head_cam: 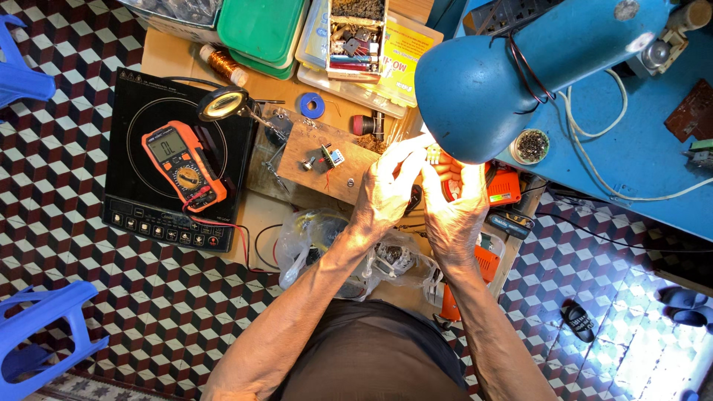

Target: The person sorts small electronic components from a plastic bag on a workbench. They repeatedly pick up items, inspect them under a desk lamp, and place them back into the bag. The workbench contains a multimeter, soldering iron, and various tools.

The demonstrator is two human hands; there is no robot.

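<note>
Head view, hands: raised together under the blue desk lamp [475, 89], fingertips meeting in the bright light.
Left hand [386, 189]: pinched on a small pale component [433, 154], thumb and fingers closed around its left edge.
Right hand [454, 212]: fingers curled up to the same small pale component from the right, touching it; grasp looks shared, exact finger hold washed out by glare.
Component position: held in the air between both hands, just below the lamp shade, above the wooden board [327, 160].
Left of hands: orange multimeter [183, 165] lying on a black induction cooker [174, 167], red lead trailing off; round magnifier [221, 103] just above.
Below hands: clear plastic bags [319, 245] of parts.
Behind right hand: orange tool [503, 186], partly hidden.
Far edge: green lid [260, 30], copper wire spool [221, 64].
</note>
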